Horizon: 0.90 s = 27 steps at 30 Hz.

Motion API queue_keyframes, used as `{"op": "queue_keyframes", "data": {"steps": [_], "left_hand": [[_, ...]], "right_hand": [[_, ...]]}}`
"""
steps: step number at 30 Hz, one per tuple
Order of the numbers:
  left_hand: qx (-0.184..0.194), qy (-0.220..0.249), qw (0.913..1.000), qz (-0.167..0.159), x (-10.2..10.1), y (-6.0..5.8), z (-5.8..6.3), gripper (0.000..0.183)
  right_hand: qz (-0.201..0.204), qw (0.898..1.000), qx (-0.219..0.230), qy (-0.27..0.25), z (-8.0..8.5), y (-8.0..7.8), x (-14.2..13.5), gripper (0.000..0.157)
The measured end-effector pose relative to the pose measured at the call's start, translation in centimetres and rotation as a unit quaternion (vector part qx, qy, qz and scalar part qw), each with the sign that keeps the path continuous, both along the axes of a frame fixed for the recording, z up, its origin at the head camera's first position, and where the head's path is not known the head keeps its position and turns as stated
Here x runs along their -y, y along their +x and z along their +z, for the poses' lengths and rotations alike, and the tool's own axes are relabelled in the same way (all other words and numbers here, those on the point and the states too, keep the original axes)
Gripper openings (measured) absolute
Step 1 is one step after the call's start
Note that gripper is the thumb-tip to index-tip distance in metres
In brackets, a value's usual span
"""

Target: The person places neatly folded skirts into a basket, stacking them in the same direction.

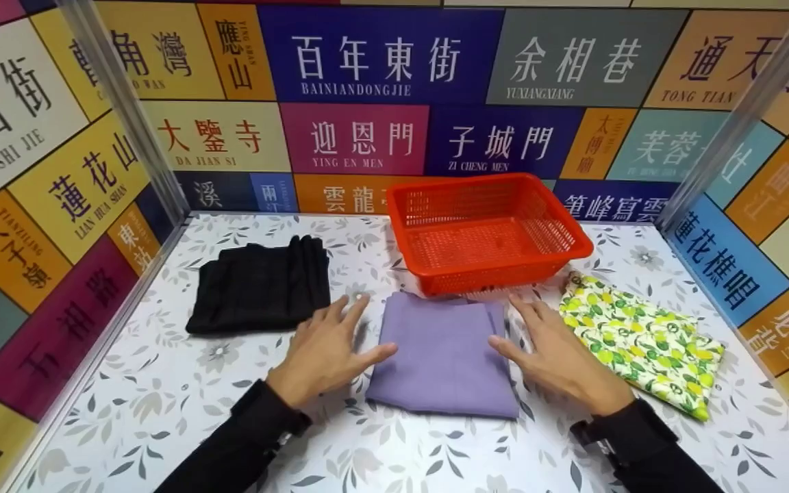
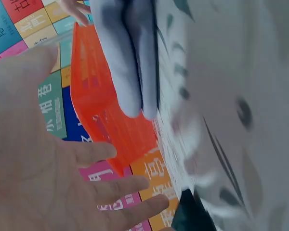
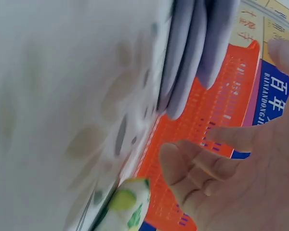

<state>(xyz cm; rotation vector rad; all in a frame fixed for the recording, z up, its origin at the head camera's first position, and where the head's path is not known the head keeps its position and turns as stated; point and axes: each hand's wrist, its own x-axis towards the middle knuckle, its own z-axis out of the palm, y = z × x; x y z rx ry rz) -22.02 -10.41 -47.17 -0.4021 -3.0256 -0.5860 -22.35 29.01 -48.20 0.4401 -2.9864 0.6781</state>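
A: Item one, the carrier?
B: Table [image 1: 161,397] with a floral-print top, walled on three sides by panels [image 1: 38,178] of coloured street-name signs.

A: Largest thing on it?
B: Orange plastic mesh basket [image 1: 487,229], upright, at the middle of the far edge.

A: Cloths?
B: Three, all folded. Purple cloth [image 1: 442,356] at the centre, its far edge just in front of the basket. Black cloth [image 1: 261,284] toward the far left corner, well apart from the basket. Lemon-print cloth [image 1: 644,342] by the right edge, its far corner near the basket.

A: Hands?
B: Left hand [image 1: 326,352], fingers spread and straight, palm down at the purple cloth's left edge, thumb tip touching it. Right hand [image 1: 559,356], fingers likewise straight and loosely spread, at the cloth's right edge, thumb at the fold. Neither grips anything. Black sleeves on both wrists.

A: Wrist views?
B: Blurred; each shows an open palm, the purple folds and the basket beyond.
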Motion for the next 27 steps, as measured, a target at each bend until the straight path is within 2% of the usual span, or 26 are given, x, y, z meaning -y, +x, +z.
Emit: {"op": "queue_keyframes", "data": {"steps": [7,12,20,27], "left_hand": [[0.013,0.022,0.9995,0.017,-2.6,-0.1,0.0,0.11],[0.016,0.014,0.9996,0.02,-4.0,-0.1,0.0,0.111],[0.032,0.006,0.9987,0.04,-5.2,-0.2,-0.1,0.111],[0.045,0.034,0.9976,0.039,-5.9,-0.6,-0.3,0.103]], "right_hand": [[-0.027,0.998,0.054,-0.01,0.1,0.4,1.7,0.108],[-0.041,0.997,0.068,-0.026,0.4,0.2,2.6,0.104],[-0.051,0.994,0.087,-0.033,1.0,-0.4,3.7,0.098],[-0.064,0.988,0.119,-0.067,1.0,-0.6,4.1,0.097]]}}
